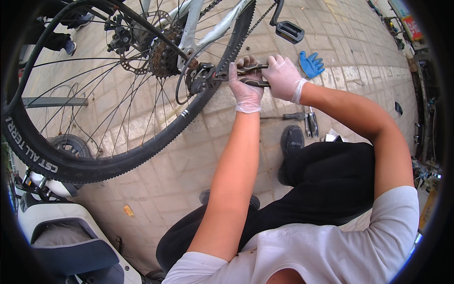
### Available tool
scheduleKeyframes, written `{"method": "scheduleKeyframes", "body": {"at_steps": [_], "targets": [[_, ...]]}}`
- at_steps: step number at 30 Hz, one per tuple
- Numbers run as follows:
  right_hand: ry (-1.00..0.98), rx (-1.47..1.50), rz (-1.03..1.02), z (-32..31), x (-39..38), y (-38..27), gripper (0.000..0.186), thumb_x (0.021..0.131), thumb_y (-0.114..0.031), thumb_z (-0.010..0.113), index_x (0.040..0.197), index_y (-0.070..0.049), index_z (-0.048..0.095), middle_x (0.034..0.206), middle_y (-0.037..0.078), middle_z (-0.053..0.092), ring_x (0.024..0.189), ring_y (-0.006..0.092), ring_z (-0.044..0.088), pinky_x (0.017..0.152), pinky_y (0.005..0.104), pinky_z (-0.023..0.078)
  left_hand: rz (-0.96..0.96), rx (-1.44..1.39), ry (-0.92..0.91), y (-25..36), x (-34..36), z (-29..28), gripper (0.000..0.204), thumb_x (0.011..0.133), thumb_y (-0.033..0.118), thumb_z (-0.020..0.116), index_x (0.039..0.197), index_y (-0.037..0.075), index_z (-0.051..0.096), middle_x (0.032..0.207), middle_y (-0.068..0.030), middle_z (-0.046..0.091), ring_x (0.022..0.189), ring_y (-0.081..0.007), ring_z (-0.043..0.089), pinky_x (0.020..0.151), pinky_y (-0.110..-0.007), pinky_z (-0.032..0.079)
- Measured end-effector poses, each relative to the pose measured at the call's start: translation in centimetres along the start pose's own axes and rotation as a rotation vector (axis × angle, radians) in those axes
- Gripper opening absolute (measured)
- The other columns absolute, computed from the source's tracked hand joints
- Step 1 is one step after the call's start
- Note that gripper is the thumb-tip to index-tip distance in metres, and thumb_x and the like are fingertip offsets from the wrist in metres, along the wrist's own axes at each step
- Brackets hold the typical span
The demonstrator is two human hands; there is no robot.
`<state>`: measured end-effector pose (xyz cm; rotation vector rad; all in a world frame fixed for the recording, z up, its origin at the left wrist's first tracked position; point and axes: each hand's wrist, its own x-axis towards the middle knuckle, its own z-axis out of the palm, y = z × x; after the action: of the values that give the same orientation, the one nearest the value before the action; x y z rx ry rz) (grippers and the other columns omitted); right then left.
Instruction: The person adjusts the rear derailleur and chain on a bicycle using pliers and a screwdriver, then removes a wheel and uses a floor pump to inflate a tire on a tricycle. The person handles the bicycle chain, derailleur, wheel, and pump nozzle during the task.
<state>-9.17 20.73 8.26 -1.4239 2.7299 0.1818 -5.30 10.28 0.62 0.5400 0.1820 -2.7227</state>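
My left hand (245,87) and my right hand (283,78), both in thin translucent gloves, grip a pair of dark-handled pliers (253,67). The pliers' jaws are at the rear derailleur (202,75) of a bicycle, partly hidden by my left fingers. The derailleur hangs below the sprocket cassette (162,59) on the pale frame (193,28). A black cable (178,92) loops down beside it. The large rear wheel's black tire (127,165) curves round the left of the view.
A blue glove (310,65), screwdriver (293,116) and wrenches (312,124) lie on the paving right of the wheel. A white-and-grey scooter (71,213) stands lower left. Another person's shoe (69,46) shows upper left. A pedal (289,32) hangs at the top; clutter (418,104) lines the right edge.
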Motion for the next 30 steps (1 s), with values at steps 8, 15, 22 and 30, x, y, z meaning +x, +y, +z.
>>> {"method": "scheduleKeyframes", "body": {"at_steps": [8, 15, 22, 30], "targets": [[-0.067, 0.0, -0.024, 0.0, 0.0, 0.4, 0.014, 0.066, -0.013, 0.061, 0.075, -0.004, 0.069, 0.088, 0.018, 0.057, 0.084, 0.034, 0.058, 0.07, 0.0421, 0.049, 0.043, 0.102, 0.159, -0.4, 0.5, 0.6, 0.025, 0.089, 0.022, 0.053, 0.068, 0.012, 0.044, 0.067, -0.003, 0.052, 0.074, -0.0234, 0.058, 0.08, -0.044, 0.05], [-0.15, 0.056, -0.001, 0.1, 0.3, 0.6, 0.014, 0.066, -0.013, 0.061, 0.074, -0.004, 0.068, 0.088, 0.019, 0.055, 0.084, 0.0351, 0.058, 0.071, 0.043, 0.05, 0.033, 0.148, 0.313, -0.3, 0.3, 1.6, 0.022, 0.087, 0.022, 0.052, 0.068, 0.013, 0.045, 0.068, -0.0021, 0.053, 0.073, -0.0229, 0.058, 0.076, -0.043, 0.051], [-0.293, 0.099, 0.022, -0.1, 0.9, 0.9, 0.024, 0.071, -0.013, 0.059, 0.088, -0.001, 0.07, 0.1, 0.022, 0.058, 0.094, 0.0348, 0.059, 0.08, 0.0419, 0.051, 0.004, 0.19, 0.392, 0.0, 0.6, 1.5, 0.022, 0.088, 0.026, 0.051, 0.072, 0.013, 0.049, 0.076, -0.0032, 0.059, 0.079, -0.0239, 0.061, 0.077, -0.04, 0.05], [-0.46, 0.38, 0.173, -0.4, -2.5, 0.0, 0.036, 0.072, -0.01, 0.059, 0.107, -0.004, 0.067, 0.098, 0.014, 0.058, 0.091, 0.0237, 0.058, 0.078, 0.0349, 0.048, -0.12, 0.4, 0.169, -0.4, -3.0, -2.0, 0.025, 0.093, 0.033, 0.06, 0.094, 0.008, 0.056, 0.092, -0.0076, 0.061, 0.089, -0.023, 0.058, 0.077, -0.033, 0.046]]}}
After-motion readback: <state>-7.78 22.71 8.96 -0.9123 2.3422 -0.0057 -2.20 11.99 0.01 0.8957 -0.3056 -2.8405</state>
